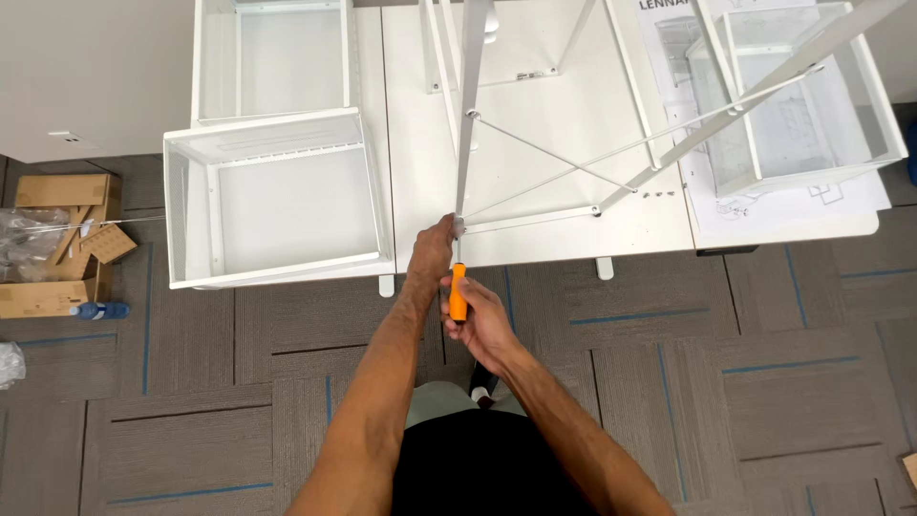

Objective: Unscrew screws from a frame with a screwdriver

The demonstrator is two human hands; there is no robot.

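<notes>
Right hand (482,320) closed around orange screwdriver (458,291), tip up at the corner joint of white metal frame (473,115) at the table's (535,239) near edge. Left hand (432,250) grips that frame corner. White drawer (277,196) overhangs near-left table edge; instruction sheet (669,57) far right

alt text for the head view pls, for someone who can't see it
Seen from above, a person's right hand grips an orange-handled screwdriver aimed at the near corner of a white metal frame, which the left hand steadies at the edge of a white table. White drawer boxes rest on the table; an open cardboard box sits on the carpet.
</notes>
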